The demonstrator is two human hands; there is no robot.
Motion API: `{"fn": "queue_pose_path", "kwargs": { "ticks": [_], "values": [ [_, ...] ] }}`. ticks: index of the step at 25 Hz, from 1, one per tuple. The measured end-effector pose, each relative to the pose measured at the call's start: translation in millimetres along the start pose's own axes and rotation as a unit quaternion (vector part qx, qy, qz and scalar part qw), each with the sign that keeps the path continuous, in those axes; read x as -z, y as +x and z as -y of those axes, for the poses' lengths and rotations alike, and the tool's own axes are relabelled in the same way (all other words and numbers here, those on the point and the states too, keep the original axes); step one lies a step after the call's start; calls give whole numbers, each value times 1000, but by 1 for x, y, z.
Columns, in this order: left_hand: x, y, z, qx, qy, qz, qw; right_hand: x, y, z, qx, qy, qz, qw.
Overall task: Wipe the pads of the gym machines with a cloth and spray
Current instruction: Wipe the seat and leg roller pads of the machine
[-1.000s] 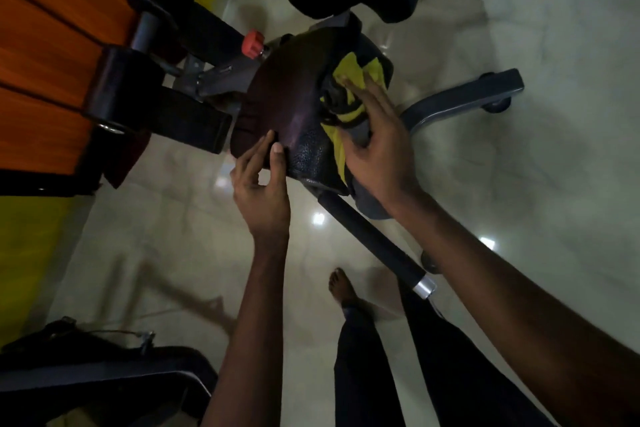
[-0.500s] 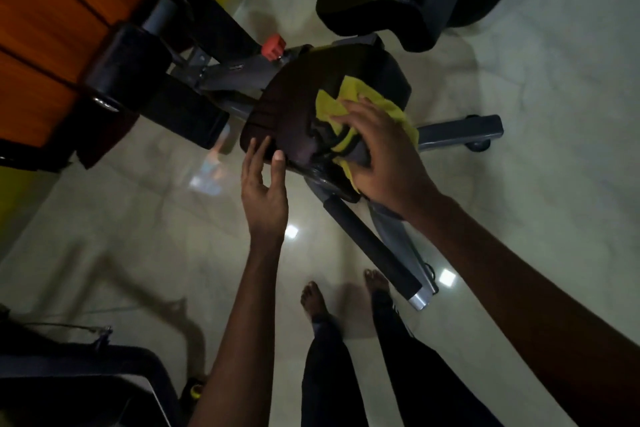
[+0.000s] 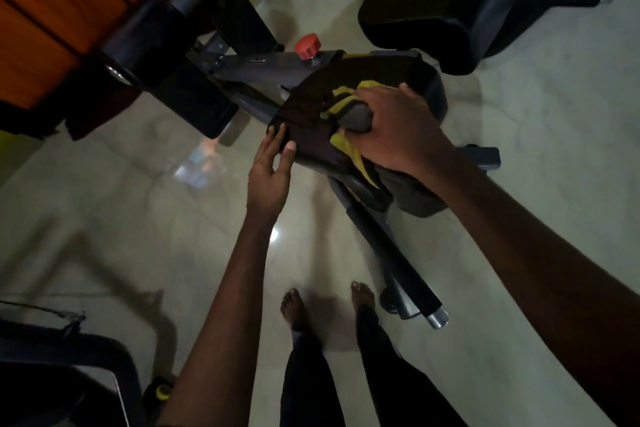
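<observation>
Bunching limply, the cloth (image 3: 341,104), judged light, is clutched mid-fold by the right hand (image 3: 398,130) against the firm-looking pad (image 3: 310,111), edge-steadied by the flat left hand (image 3: 268,177).

A bunched yellow cloth (image 3: 341,104) lies on top of the dark, tilted pad (image 3: 306,114).

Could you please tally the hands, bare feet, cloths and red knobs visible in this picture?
Hands: 2, left hand and right hand
Bare feet: 2
Cloths: 1, yellow cloth
Knobs: 1, red knob
Total: 6
</observation>
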State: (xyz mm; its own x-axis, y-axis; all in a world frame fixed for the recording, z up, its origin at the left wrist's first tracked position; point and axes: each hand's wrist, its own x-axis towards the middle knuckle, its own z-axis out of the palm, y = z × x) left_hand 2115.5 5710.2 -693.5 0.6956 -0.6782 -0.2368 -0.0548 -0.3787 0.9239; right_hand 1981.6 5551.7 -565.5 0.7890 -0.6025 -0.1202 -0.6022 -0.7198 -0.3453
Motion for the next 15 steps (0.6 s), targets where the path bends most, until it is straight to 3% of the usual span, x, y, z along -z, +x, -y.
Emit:
{"fn": "queue_pose_path", "kwargs": {
  "ticks": [5,10,15],
  "values": [
    [10,9,10,-31,-4,-14,999,-2,-21,9,108,2,17,994],
    [22,34,23,-4,-99,-11,995,2,-27,25,133,-48,57,988],
    [44,55,42,45,-156,35,986,-16,-88,41,150,-216,84,961]
  ]
}}
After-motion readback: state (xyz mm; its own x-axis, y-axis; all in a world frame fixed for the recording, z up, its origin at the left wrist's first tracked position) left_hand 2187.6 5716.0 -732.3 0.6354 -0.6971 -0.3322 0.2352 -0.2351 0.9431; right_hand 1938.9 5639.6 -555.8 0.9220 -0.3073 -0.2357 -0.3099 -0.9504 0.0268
